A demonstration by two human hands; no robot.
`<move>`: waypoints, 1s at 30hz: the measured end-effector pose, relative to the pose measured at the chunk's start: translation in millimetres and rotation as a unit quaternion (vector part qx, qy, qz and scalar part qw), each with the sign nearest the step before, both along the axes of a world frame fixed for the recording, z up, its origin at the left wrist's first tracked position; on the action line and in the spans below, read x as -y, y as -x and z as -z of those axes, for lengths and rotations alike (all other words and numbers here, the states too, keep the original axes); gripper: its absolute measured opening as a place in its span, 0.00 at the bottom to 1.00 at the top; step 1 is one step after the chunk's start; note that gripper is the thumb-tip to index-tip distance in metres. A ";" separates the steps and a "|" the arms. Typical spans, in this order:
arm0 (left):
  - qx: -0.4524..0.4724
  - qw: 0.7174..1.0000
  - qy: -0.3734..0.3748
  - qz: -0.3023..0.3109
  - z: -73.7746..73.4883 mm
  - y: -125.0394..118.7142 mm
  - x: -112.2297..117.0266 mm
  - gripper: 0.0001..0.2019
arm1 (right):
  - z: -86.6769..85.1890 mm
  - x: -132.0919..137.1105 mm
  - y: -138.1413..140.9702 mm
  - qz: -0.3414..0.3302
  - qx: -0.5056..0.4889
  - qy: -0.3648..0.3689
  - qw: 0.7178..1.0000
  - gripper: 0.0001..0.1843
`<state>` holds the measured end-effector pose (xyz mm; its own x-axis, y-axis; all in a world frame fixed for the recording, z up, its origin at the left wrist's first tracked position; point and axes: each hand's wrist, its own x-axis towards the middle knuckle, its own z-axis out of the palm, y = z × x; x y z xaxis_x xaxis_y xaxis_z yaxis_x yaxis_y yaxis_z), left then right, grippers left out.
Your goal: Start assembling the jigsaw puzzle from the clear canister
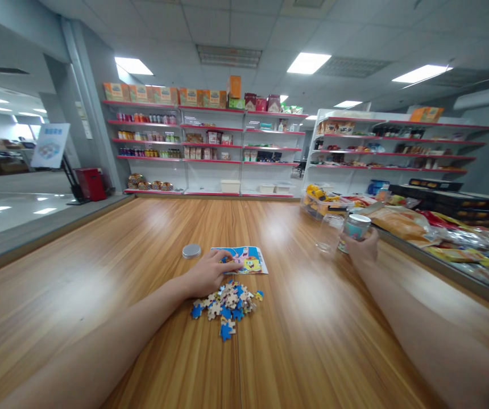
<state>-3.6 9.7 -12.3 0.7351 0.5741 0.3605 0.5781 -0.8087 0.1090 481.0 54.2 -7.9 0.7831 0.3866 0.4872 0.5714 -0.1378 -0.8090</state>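
One picture card (251, 262) lies mid-tabletop (295, 341), under the left hand (208, 274), whose fingers bend over it; I can't tell whether they grip anything. One heap of puzzle pieces (231, 301), too jumbled to count, sits nearer the front edge; one lid (191, 250) lies left of the card. By the right edge, the right hand (363, 247) grasps one lidded jar (356, 228), just beside one clear jar (328, 234). Broad wood separates lid from left edge, card from jars.
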 end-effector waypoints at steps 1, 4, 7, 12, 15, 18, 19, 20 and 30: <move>-0.002 1.000 0.000 -0.001 -0.2 -0.2 0.1 0.23 | 0.6 -1.9 1.5 0.000 -0.012 0.007 1.000 0.39; -0.005 1.000 0.006 -0.001 -1.7 -1.2 1.0 0.22 | -6.4 0.5 6.0 0.048 -0.034 -0.016 0.998 0.33; -0.007 1.000 0.010 -0.002 -2.7 -1.9 1.5 0.21 | -22.7 9.7 15.3 0.092 0.004 -0.087 0.992 0.36; -0.005 1.000 0.003 0.002 0.2 -1.1 -0.5 0.22 | -38.7 12.1 76.6 -0.035 0.119 -0.183 0.975 0.33; 0.001 1.000 0.005 0.006 1.3 -0.8 -1.2 0.22 | -30.7 11.8 135.4 -0.202 0.130 -0.160 0.958 0.27; 0.005 1.000 0.007 0.003 0.5 -1.6 -0.7 0.22 | -18.4 18.2 180.6 -0.337 0.086 -0.114 0.931 0.25; 0.006 1.000 0.007 0.003 0.1 -2.1 -0.4 0.22 | -14.8 20.8 189.9 -0.379 0.064 -0.095 0.918 0.25; 0.009 1.000 0.006 0.004 -0.3 -2.7 -0.3 0.22 | -11.7 22.8 196.7 -0.428 0.046 -0.071 0.900 0.25; 0.034 0.999 0.016 0.009 -2.9 -5.4 2.8 0.23 | -2.2 4.0 242.7 -0.510 0.054 0.051 0.857 0.20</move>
<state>1.8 6.9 -9.5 0.7207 0.5724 0.3911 0.5531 -0.8149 0.1733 238.3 50.2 -5.7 -0.0358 0.8883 0.4578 0.5076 0.4107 -0.7574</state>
